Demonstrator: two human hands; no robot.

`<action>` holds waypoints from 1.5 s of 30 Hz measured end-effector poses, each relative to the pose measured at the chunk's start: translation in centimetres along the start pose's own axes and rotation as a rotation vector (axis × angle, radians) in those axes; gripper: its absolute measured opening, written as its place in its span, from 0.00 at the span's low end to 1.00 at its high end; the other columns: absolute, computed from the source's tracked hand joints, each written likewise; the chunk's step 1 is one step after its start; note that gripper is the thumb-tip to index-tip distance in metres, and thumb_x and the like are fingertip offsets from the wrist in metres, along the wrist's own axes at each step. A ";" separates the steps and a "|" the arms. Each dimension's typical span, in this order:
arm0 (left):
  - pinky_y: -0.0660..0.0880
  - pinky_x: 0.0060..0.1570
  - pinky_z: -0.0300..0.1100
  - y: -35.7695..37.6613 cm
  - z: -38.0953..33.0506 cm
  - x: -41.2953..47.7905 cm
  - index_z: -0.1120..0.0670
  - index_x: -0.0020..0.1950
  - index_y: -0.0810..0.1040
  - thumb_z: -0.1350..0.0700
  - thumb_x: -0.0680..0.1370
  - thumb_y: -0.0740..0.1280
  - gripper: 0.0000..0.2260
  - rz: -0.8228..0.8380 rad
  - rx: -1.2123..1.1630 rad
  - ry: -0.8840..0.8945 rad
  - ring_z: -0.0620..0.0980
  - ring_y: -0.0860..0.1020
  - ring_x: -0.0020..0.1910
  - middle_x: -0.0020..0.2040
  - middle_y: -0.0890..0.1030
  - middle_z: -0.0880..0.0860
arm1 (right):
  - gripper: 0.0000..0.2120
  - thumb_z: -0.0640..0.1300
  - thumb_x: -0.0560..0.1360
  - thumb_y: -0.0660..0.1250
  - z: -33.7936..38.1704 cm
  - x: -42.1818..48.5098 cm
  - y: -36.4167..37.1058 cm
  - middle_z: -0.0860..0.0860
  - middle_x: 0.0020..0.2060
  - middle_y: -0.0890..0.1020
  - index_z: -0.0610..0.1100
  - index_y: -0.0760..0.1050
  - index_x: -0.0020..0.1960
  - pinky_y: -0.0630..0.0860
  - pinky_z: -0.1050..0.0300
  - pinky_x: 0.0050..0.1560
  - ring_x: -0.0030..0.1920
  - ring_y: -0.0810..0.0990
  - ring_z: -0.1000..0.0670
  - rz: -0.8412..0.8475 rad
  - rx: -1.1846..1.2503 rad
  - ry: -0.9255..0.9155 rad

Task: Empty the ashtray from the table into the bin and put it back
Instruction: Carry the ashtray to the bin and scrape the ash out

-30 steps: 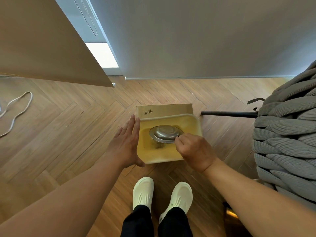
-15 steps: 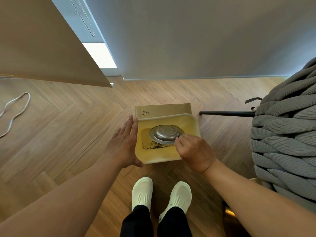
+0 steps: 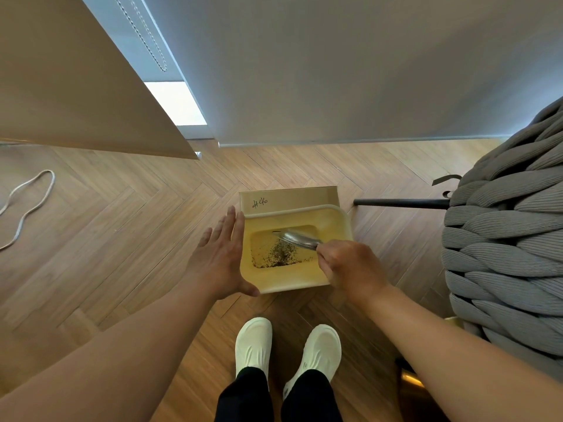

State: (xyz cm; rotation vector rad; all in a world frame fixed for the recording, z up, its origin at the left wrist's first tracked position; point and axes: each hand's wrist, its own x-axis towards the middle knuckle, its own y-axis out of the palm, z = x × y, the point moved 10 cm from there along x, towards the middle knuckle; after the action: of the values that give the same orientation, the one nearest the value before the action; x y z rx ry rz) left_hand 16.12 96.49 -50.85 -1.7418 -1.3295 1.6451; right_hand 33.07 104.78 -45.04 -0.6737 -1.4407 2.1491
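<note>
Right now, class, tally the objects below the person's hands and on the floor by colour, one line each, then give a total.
Yellow: 1, the bin
Silver: 1, the ashtray held in the right hand
White: 3, two shoes and a cord
Grey: 1, the knitted pouf
Total: 6

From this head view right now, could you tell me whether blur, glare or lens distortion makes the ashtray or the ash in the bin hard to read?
Head view: the tilted metal ashtray is slightly smeared by motion, with a soft highlight but no harsh glare; the dark ash on the floor of the yellow bin is clear; the wide-angle lens bends the forearms and frame edges; the window patch at upper left is blown out.
</note>
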 end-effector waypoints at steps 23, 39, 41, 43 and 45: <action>0.57 0.73 0.50 -2.3 -3.6 0.3 0.51 0.79 0.50 0.34 0.68 0.71 0.48 -0.139 0.029 0.147 0.54 0.58 0.77 0.79 0.57 0.53 | 0.02 0.37 0.76 0.70 -7.9 -3.2 3.9 0.46 0.35 0.86 0.42 0.80 0.48 0.82 0.58 0.36 0.35 0.87 0.48 0.029 1.141 0.888; 0.68 0.65 0.48 -3.3 -4.2 0.6 0.49 0.75 0.60 0.32 0.61 0.75 0.49 -0.154 -0.097 0.180 0.51 0.69 0.64 0.69 0.73 0.50 | 0.12 0.36 0.77 0.69 -6.0 -2.1 3.5 0.43 0.40 0.86 0.39 0.78 0.60 0.83 0.56 0.38 0.36 0.85 0.46 0.079 1.181 0.811; 0.69 0.63 0.47 -3.5 -4.1 0.5 0.48 0.74 0.61 0.33 0.61 0.76 0.48 -0.166 -0.108 0.182 0.51 0.70 0.62 0.68 0.74 0.50 | 0.18 0.37 0.77 0.69 -6.0 -1.8 3.1 0.44 0.39 0.87 0.44 0.75 0.66 0.84 0.54 0.40 0.36 0.85 0.45 0.067 1.145 0.774; 0.69 0.61 0.46 -3.7 -4.1 0.4 0.48 0.74 0.62 0.33 0.61 0.75 0.47 -0.176 -0.109 0.184 0.50 0.70 0.60 0.66 0.74 0.50 | 0.22 0.39 0.77 0.70 -5.9 -1.4 2.7 0.46 0.38 0.87 0.49 0.73 0.69 0.84 0.56 0.41 0.35 0.86 0.48 0.070 1.078 0.724; 0.69 0.61 0.45 -3.9 -4.0 0.2 0.49 0.73 0.62 0.32 0.61 0.75 0.47 -0.185 -0.106 0.180 0.50 0.70 0.60 0.65 0.75 0.50 | 0.24 0.40 0.77 0.70 -5.5 -0.9 2.4 0.46 0.38 0.86 0.50 0.71 0.71 0.82 0.61 0.41 0.35 0.85 0.50 0.105 0.986 0.643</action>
State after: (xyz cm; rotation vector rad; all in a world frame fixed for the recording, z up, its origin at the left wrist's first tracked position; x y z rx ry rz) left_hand 18.38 99.76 -46.91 -1.7228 -1.4654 1.3081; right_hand 36.98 107.28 -49.00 -0.8960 0.0263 2.0747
